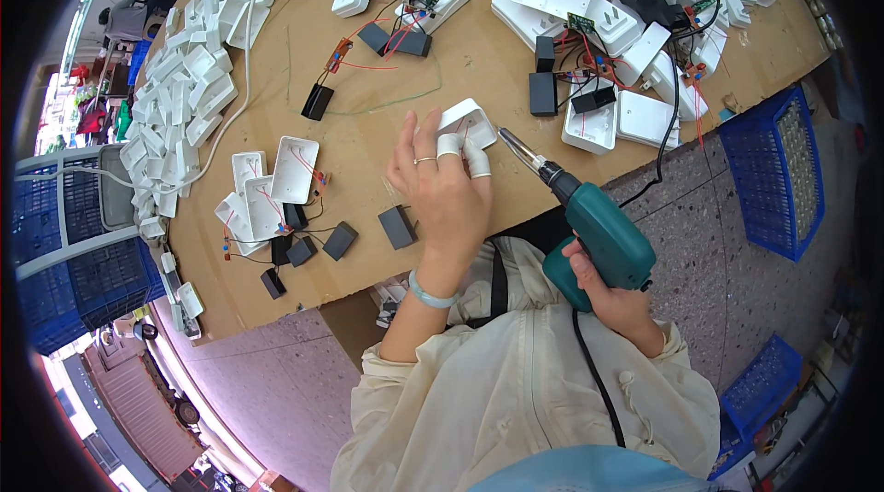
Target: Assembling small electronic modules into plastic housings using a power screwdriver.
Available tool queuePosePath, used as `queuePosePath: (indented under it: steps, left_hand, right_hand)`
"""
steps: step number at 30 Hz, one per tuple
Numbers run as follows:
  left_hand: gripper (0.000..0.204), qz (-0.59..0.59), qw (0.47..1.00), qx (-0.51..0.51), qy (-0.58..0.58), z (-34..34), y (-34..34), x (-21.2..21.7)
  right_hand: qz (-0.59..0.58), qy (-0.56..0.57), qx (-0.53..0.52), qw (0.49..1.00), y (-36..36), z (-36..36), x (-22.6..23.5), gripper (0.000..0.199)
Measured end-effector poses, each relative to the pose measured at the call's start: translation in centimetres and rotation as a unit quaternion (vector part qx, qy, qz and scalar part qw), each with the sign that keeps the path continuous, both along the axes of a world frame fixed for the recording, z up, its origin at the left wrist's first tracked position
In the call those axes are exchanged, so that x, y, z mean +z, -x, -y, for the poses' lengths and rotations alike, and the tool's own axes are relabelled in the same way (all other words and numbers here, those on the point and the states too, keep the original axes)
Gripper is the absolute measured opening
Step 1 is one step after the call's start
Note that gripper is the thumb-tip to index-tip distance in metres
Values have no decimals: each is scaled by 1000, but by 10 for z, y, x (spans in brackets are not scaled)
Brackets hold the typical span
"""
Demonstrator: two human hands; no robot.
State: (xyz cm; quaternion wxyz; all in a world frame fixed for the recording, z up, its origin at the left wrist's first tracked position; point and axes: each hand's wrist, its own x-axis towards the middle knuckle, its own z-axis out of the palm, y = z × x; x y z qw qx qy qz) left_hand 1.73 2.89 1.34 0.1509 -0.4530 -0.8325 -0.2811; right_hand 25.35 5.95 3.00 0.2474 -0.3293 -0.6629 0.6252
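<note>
My left hand (446,197) is bent over a small white plastic housing (471,118) on the table, with its fingers closed on the near side. White finger covers wrap two of its fingertips. A thin red wire shows inside the housing. In my right hand (619,300) is a green pistol-shaped soldering gun (608,229), gripped by its handle. Its metal tip points up and left, close to the housing's right edge. Just left of my left wrist lies a dark rectangular block (397,227).
White housings wired to dark blocks lie at left (267,202). A pile of white casings (189,96) runs along the left edge. Wired boards and adapter shells (589,114) crowd the right. A blue crate (778,174) stands on the floor. The soldering gun's black cord (594,372) crosses my clothing.
</note>
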Motion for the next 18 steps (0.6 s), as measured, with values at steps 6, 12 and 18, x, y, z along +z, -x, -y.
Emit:
queuePosePath:
  steps: [6, 12, 18]
  left_hand:
    - [12, -7, 1000, -1, -1, -1, 3, -3]
    - [11, -2, 1000, -2, 3, 0, 3, -3]
    - [8, 0, 1000, -3, -1, 0, 3, -4]
  right_hand:
    - [18, -44, -21, 999, 25, -6, 10, 18]
    - [18, -27, -21, 999, 35, -6, 2, 21]
    - [13, -32, -25, 999, 37, -6, -1, 20]
